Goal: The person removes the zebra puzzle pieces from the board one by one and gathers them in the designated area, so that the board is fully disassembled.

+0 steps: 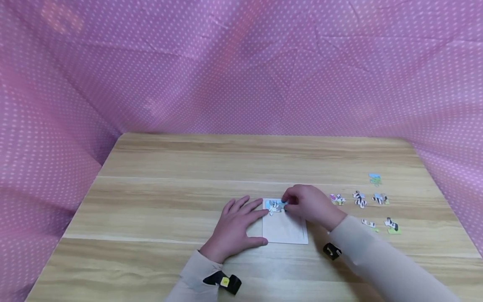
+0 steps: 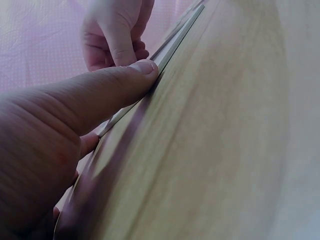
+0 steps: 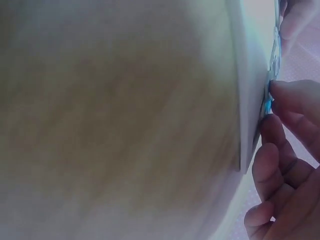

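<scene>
A white square puzzle tray (image 1: 284, 230) lies on the table in the head view. Joined puzzle pieces (image 1: 273, 206) with blue and grey-white print sit in its upper left corner. Fingers spread, my left hand (image 1: 237, 228) rests along the tray's left side, its thumb touching the edge in the left wrist view. Over the tray's upper right part, my right hand (image 1: 313, 205) pinches a puzzle piece (image 3: 268, 105), of which only a bright blue bit shows between thumb and finger in the right wrist view. The rest of that piece is hidden.
Several loose puzzle pieces lie right of the tray, among them a blue-green one (image 1: 375, 179) farthest back and a black-and-white one with green (image 1: 393, 225) nearer. Pink dotted cloth (image 1: 241, 75) hangs behind the wooden table (image 1: 158, 201).
</scene>
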A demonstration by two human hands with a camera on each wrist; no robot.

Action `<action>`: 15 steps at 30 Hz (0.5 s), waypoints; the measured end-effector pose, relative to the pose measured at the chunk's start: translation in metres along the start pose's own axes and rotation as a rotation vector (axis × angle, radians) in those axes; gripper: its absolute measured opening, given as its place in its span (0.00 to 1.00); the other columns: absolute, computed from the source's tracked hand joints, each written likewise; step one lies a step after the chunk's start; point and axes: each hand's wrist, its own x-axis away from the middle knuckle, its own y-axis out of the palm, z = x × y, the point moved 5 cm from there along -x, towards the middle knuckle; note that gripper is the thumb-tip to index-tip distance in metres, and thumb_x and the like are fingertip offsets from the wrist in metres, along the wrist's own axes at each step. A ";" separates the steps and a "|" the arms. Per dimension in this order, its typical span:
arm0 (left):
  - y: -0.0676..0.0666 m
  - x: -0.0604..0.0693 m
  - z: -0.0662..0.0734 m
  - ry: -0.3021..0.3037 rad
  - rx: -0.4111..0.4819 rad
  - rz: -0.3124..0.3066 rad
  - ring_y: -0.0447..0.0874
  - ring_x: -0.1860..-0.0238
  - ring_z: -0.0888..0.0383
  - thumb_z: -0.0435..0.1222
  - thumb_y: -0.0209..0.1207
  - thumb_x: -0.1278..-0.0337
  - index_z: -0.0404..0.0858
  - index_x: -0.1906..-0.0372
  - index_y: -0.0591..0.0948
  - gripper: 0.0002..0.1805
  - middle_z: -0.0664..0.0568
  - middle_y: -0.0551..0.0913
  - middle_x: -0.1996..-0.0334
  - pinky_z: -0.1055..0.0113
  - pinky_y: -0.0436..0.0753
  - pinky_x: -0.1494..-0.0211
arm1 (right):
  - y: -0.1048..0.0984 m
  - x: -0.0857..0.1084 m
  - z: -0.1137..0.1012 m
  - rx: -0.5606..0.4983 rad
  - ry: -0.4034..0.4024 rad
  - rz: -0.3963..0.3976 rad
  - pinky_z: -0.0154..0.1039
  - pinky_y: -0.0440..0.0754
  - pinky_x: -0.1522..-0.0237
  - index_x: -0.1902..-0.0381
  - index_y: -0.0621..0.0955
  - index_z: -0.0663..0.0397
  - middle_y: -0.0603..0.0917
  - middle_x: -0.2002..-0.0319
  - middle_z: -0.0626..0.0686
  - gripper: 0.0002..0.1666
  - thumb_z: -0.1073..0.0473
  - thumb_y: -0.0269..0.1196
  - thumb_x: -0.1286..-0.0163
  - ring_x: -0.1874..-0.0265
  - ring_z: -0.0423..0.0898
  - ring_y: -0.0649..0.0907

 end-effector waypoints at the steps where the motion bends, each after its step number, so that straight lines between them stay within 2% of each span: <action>1: 0.001 0.000 0.000 0.001 -0.001 0.000 0.53 0.22 0.49 0.65 0.66 0.51 0.59 0.31 0.75 0.40 0.62 0.62 0.24 0.43 0.48 0.23 | 0.001 0.000 0.000 0.006 -0.006 0.000 0.40 0.80 0.61 0.62 0.86 0.47 0.82 0.70 0.41 0.06 0.59 0.71 0.38 0.69 0.40 0.78; 15: 0.003 0.001 0.003 -0.001 -0.027 -0.009 0.51 0.22 0.48 0.65 0.64 0.49 0.60 0.29 0.73 0.39 0.61 0.61 0.23 0.43 0.47 0.23 | 0.004 0.000 -0.003 0.007 0.008 -0.011 0.38 0.79 0.63 0.60 0.88 0.49 0.82 0.69 0.42 0.08 0.61 0.72 0.38 0.70 0.41 0.77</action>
